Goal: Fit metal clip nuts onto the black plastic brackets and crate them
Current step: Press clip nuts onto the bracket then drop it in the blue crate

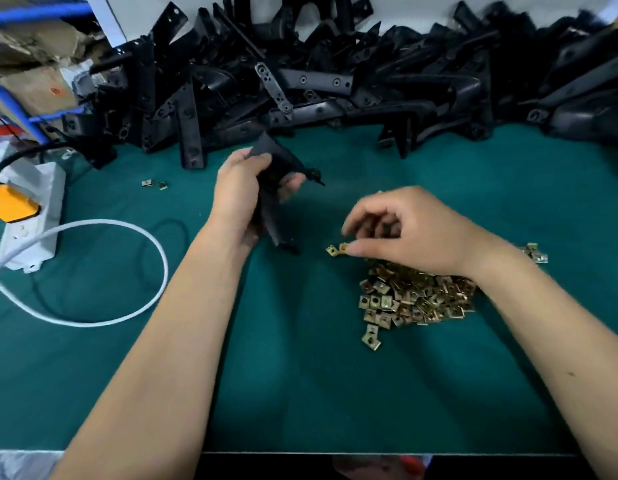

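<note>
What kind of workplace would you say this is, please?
Probably a small-parts assembly bench: a green mat, a heap of black plastic brackets along the back, and a pile of metal clip nuts.

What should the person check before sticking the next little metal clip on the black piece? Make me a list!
1. Bracket held: left hand grips the black plastic bracket above the green mat. Ok.
2. Clip picked: right hand fingertips touch a clip nut at the pile's edge; lifted or not, cannot tell.
3. Supply: pile of clip nuts under the right wrist. Ok.
4. Bracket's clip slot facing the right hand: blurred, cannot tell.
5. Crate ready: none in view, cannot tell.
</note>
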Motion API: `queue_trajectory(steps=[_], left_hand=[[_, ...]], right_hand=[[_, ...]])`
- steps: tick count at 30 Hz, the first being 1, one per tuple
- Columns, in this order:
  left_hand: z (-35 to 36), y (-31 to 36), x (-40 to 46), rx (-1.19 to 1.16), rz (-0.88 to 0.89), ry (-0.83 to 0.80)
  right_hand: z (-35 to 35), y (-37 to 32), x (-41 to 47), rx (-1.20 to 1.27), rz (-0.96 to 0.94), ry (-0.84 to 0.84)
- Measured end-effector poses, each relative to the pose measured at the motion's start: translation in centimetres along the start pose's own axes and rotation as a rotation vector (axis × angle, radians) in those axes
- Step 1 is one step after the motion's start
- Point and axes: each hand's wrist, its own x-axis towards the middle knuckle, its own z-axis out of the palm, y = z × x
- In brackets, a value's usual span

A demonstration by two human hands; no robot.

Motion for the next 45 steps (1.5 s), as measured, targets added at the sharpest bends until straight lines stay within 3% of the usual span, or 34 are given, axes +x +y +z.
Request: queue_trajectory(steps=[4,12,16,23,27,45], left_hand=[[0.2,-0.8,-0.4,0.04,-0.091,-0.178],[-0.3,-0.8,-1.6,0.086,-0.173,-0.438],[-0.2,-0.9,-1.6,0.083,-0.208,-0.483],[-0.3,-1.6,-1.9,0.23,-0.151,-0.641],[0.3,-2.1,-2.4,0.23,-0.135,-0.693],[0.6,-2.4,-2.3,0.347,-0.126,-0.718]], right_hand=[[-0.6,0.2,-0.9,-0.04,0.012,-0.239],[-0.3,-0.3,-1.3,-0.184,0.032,-0.35],[-0.6,0.3,-0.9,-0.095,0.023,-0.169],[0.1,1.3,-0.1,0.601,0.069,0.364],[1.2,1.2,0.2,0.719,0.075,0.355],[1.6,1.0,0.2,0.788,0.097,0.431]])
